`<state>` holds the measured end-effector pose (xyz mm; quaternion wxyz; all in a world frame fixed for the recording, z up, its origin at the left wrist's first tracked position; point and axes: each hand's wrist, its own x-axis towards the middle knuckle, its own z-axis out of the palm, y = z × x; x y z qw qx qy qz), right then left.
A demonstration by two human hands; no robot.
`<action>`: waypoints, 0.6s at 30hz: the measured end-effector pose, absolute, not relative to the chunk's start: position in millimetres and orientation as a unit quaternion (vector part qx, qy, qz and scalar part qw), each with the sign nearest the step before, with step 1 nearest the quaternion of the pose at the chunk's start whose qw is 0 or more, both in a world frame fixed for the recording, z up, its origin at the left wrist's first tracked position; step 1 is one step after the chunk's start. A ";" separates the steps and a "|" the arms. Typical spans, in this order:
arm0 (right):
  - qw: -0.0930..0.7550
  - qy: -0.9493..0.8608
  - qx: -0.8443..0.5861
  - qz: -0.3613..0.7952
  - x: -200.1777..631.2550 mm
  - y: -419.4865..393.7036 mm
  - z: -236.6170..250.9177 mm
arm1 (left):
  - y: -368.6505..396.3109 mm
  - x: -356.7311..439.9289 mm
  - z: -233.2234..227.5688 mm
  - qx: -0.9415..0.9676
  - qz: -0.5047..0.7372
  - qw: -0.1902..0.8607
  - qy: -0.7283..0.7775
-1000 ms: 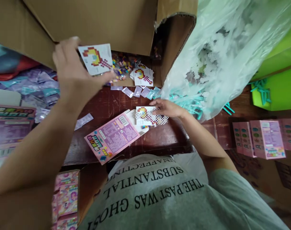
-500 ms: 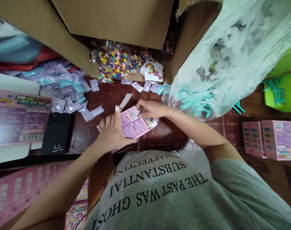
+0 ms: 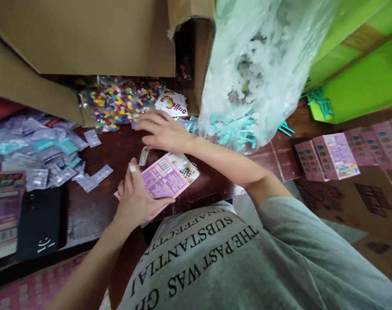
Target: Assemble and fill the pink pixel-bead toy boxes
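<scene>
The left hand (image 3: pixel 136 198) lies on one flat pink cardboard packet with a barcode and purple print (image 3: pixel 162 181), fingers curled over its near left end and thumb pressed on its face, so the packet is pinned against the dark red-brown wooden table (image 3: pixel 118 148). The packet sits at the table's near edge, just in front of the person's grey printed shirt (image 3: pixel 215 258); its far end is open, and one white gridded sheet with coloured squares (image 3: pixel 190 171) pokes out of it.

The right hand (image 3: pixel 163 131) reaches across above the packet with its fingers spread flat and nothing clasped, the fingertips (image 3: pixel 138 125) touching or just over one clear bag of mixed coloured beads (image 3: pixel 118 101) in the mouth of a large brown cardboard carton (image 3: pixel 86 38). Beside that bag lies one small stack of white pattern cards with a pixel picture (image 3: pixel 172 103).

To the left spreads a heap of small lilac and teal sachets (image 3: pixel 37 146), too many to count; two lie apart nearer the packet. One black phone with a smiley mark (image 3: pixel 41 224) rests at the table's left. One big clear plastic sack of white grids and teal sticks (image 3: pixel 250 77) stands to the right. Further right are about six pink boxes (image 3: pixel 334 155) in a row
</scene>
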<state>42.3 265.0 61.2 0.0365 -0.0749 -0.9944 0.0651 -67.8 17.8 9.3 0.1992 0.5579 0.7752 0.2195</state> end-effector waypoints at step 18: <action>0.072 -0.914 -0.276 0.289 84.5 282.8 31.3 | 64.7 -104.7 29.0 0.244 0.536 0.138 0.796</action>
